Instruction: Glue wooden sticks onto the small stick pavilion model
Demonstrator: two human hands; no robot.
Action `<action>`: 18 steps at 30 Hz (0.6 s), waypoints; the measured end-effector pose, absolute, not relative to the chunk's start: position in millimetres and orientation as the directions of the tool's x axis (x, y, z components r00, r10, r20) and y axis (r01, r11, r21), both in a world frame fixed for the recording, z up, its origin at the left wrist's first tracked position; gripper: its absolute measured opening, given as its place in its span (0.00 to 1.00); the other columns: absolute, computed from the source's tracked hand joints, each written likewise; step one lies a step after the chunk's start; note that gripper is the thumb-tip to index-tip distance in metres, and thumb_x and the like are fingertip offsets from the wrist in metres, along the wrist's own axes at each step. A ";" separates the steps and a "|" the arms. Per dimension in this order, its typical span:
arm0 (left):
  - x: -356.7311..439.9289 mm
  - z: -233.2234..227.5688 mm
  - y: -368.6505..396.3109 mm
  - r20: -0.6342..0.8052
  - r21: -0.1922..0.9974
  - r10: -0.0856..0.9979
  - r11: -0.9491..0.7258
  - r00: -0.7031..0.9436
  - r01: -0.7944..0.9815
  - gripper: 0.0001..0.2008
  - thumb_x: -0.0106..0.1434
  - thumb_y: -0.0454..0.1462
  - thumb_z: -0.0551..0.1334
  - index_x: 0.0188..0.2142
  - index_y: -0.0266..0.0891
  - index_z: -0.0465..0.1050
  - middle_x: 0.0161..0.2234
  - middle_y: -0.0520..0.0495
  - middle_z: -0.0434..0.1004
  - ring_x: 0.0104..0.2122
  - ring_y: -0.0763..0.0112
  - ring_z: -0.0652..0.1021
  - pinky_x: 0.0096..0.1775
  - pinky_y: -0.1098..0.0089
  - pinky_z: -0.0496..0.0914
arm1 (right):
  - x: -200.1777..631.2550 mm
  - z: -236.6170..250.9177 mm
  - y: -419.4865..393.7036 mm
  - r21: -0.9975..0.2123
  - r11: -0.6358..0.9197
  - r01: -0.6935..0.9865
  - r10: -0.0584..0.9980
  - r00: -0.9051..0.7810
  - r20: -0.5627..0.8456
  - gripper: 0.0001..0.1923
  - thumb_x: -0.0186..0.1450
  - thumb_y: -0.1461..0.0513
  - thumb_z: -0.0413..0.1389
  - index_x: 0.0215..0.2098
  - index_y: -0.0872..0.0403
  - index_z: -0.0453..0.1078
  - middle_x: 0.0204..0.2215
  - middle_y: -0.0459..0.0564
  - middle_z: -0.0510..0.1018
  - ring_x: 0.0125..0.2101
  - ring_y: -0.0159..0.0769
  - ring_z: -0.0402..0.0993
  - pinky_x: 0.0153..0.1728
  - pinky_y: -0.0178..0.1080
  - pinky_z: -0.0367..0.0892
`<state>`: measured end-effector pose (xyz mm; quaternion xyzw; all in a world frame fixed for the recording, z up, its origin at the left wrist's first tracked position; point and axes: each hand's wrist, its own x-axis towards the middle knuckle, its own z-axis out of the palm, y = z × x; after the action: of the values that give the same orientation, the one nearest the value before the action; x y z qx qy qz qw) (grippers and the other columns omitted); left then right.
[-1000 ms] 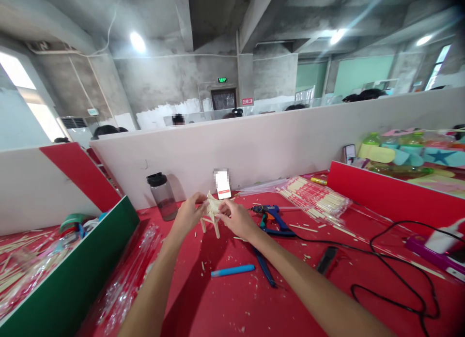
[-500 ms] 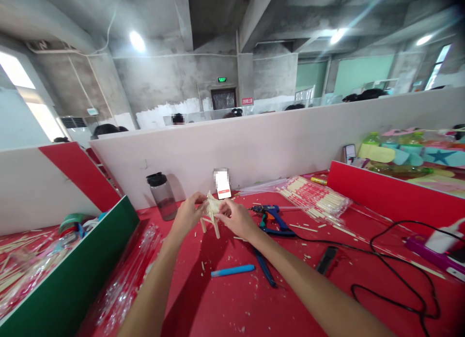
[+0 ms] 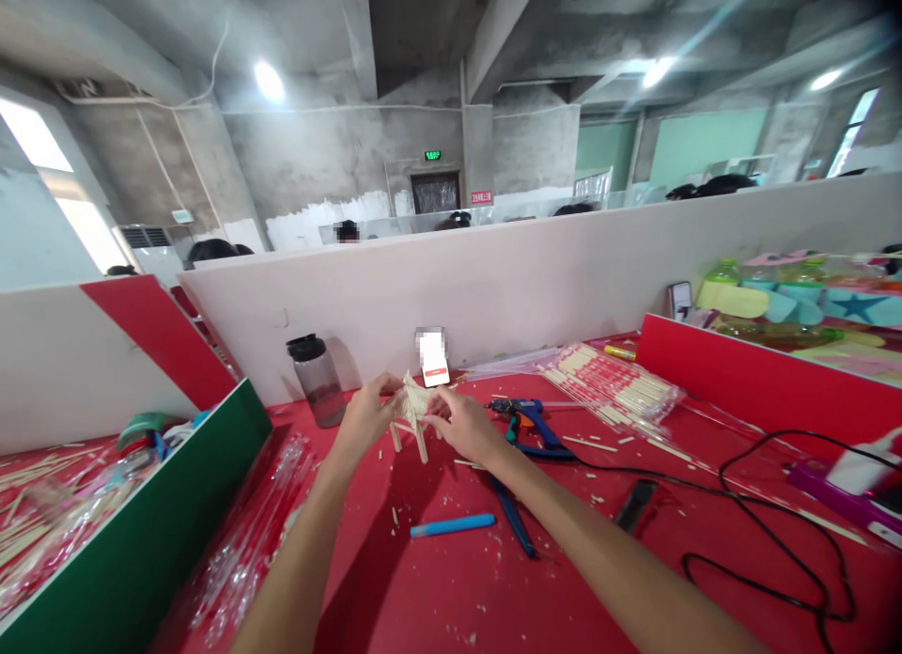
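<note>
Gripping one small model of pale sticks (image 3: 416,402), two hands are working above the red tabletop (image 3: 415,588): the left hand (image 3: 366,413) is closing its fingers on the model's left side, and the right hand (image 3: 463,425) is pinching its right side, some fingertips being hidden. The model is sitting between the hands, just in front of one lit phone (image 3: 435,361) that is leaning on the white partition (image 3: 366,288); two legs are showing clearly, though whether they are touching the table I cannot tell. One blue glue gun (image 3: 546,432), one blue pen (image 3: 453,525), one blue-handled tool (image 3: 517,522) and one dark tool (image 3: 637,506) are lying nearby. One dark-lidded bottle (image 3: 317,386) is standing near the left hand, its tinted wall obscuring its contents. Clear plastic packaging (image 3: 659,397) on the right is holding many sticks, too overlapped to count; behind the green panel (image 3: 141,532), loose sticks (image 3: 28,532) and plastic are lying together. Compared with half a second ago, the view is sitting slightly shifted, while both hands are keeping the same hold and the tools are staying put.
</note>
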<state>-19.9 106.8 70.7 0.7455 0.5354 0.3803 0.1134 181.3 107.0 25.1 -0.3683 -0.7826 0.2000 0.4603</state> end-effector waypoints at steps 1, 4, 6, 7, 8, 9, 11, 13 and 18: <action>-19.9 70.8 106.8 0.445 0.577 0.885 -0.400 0.137 0.712 0.09 0.63 0.42 0.60 0.38 0.42 0.74 0.38 0.46 0.84 0.40 0.61 0.82 0.44 0.65 0.73 | 180.4 25.2 106.5 -0.643 0.654 0.398 0.756 -0.303 0.581 0.07 0.63 0.65 0.62 0.37 0.52 0.69 0.31 0.46 0.79 0.32 0.35 0.76 0.35 0.35 0.66; -19.9 71.2 106.8 0.438 0.577 0.889 -0.395 0.138 0.715 0.09 0.63 0.43 0.60 0.38 0.42 0.75 0.38 0.47 0.84 0.40 0.62 0.82 0.44 0.65 0.73 | 178.7 25.6 105.5 -0.633 0.662 0.402 0.748 -0.298 0.593 0.07 0.63 0.65 0.63 0.37 0.52 0.69 0.31 0.45 0.79 0.32 0.35 0.76 0.34 0.35 0.66; -19.6 71.6 106.6 0.435 0.575 0.890 -0.391 0.137 0.719 0.09 0.63 0.42 0.59 0.38 0.42 0.75 0.38 0.47 0.84 0.40 0.62 0.82 0.44 0.65 0.72 | 178.5 25.7 105.3 -0.632 0.663 0.402 0.747 -0.295 0.596 0.07 0.63 0.65 0.63 0.36 0.52 0.69 0.30 0.45 0.79 0.31 0.35 0.76 0.33 0.34 0.66; -19.5 71.7 106.5 0.434 0.575 0.890 -0.390 0.136 0.719 0.09 0.63 0.42 0.59 0.38 0.42 0.75 0.38 0.47 0.84 0.40 0.62 0.82 0.44 0.66 0.72 | 178.5 25.7 105.3 -0.632 0.663 0.402 0.747 -0.296 0.595 0.07 0.64 0.65 0.63 0.36 0.52 0.69 0.30 0.45 0.79 0.31 0.35 0.76 0.33 0.34 0.66; -19.5 71.8 106.5 0.433 0.578 0.891 -0.390 0.136 0.717 0.08 0.63 0.42 0.59 0.37 0.42 0.75 0.38 0.47 0.84 0.40 0.62 0.82 0.44 0.66 0.72 | 178.8 25.7 105.3 -0.633 0.662 0.402 0.748 -0.298 0.593 0.07 0.64 0.65 0.63 0.36 0.52 0.69 0.30 0.45 0.79 0.31 0.35 0.76 0.34 0.35 0.66; -19.6 71.8 106.6 0.432 0.582 0.892 -0.391 0.137 0.713 0.08 0.63 0.42 0.59 0.37 0.42 0.75 0.38 0.47 0.84 0.40 0.62 0.82 0.44 0.66 0.72 | 179.2 25.7 105.3 -0.635 0.660 0.401 0.750 -0.302 0.589 0.07 0.64 0.65 0.63 0.37 0.52 0.69 0.30 0.45 0.79 0.31 0.35 0.76 0.34 0.35 0.66; -20.1 71.6 107.1 0.431 0.587 0.892 -0.394 0.139 0.708 0.08 0.63 0.42 0.59 0.37 0.43 0.74 0.39 0.47 0.84 0.41 0.62 0.82 0.44 0.66 0.72 | 181.0 26.2 105.8 -0.641 0.657 0.397 0.753 -0.309 0.581 0.06 0.64 0.64 0.62 0.37 0.52 0.69 0.31 0.46 0.79 0.32 0.35 0.77 0.35 0.35 0.67; -20.3 71.4 107.4 0.433 0.583 0.891 -0.394 0.138 0.711 0.08 0.63 0.42 0.60 0.38 0.43 0.74 0.39 0.47 0.84 0.41 0.61 0.82 0.45 0.65 0.72 | 184.1 27.8 106.8 -0.639 0.662 0.391 0.749 -0.315 0.583 0.05 0.65 0.65 0.60 0.38 0.51 0.69 0.33 0.46 0.79 0.33 0.35 0.77 0.37 0.36 0.68; -14.8 71.6 104.5 0.447 0.570 0.889 -0.372 0.103 0.733 0.10 0.64 0.43 0.60 0.42 0.43 0.74 0.42 0.44 0.84 0.43 0.59 0.82 0.45 0.64 0.73 | 196.9 36.9 110.4 -0.614 0.687 0.388 0.722 -0.268 0.638 0.01 0.66 0.64 0.57 0.37 0.51 0.68 0.33 0.46 0.79 0.35 0.36 0.76 0.37 0.36 0.68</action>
<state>-14.8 104.5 71.6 0.7354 0.5511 0.3808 0.1024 196.9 110.4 36.9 -0.3568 -0.7777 0.1708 0.4886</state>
